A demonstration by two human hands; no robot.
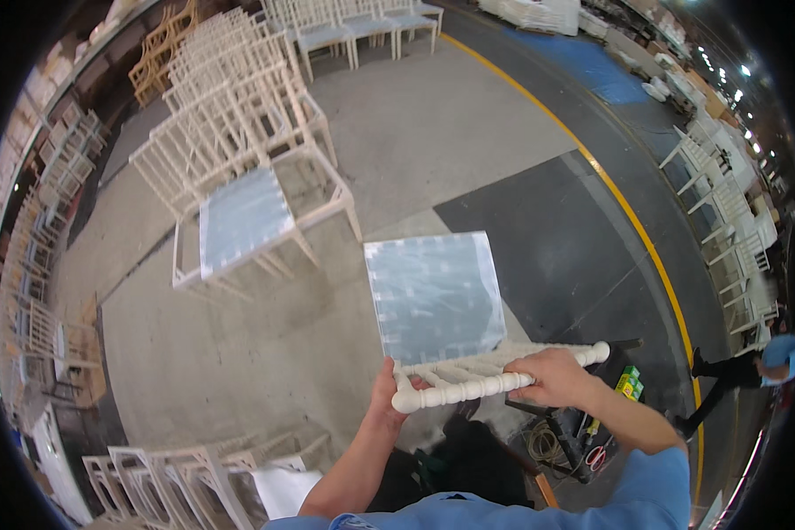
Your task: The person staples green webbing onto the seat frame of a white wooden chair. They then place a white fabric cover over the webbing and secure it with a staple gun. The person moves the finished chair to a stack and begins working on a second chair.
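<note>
Head: chair (pixel 440 305) between left grip (pixel 387 391) and right (pixel 554 377)

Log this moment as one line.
left hand: gripping left end of white chair back | right hand: gripping it further right | pale seat panel: beyond hands

Nearest chair (pixel 437 296) centre; chair rows (pixel 247 212) ahead left; floor line (pixel 609 180) right.

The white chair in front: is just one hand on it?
No, the left hand and the right hand both grip the chair back.
</note>
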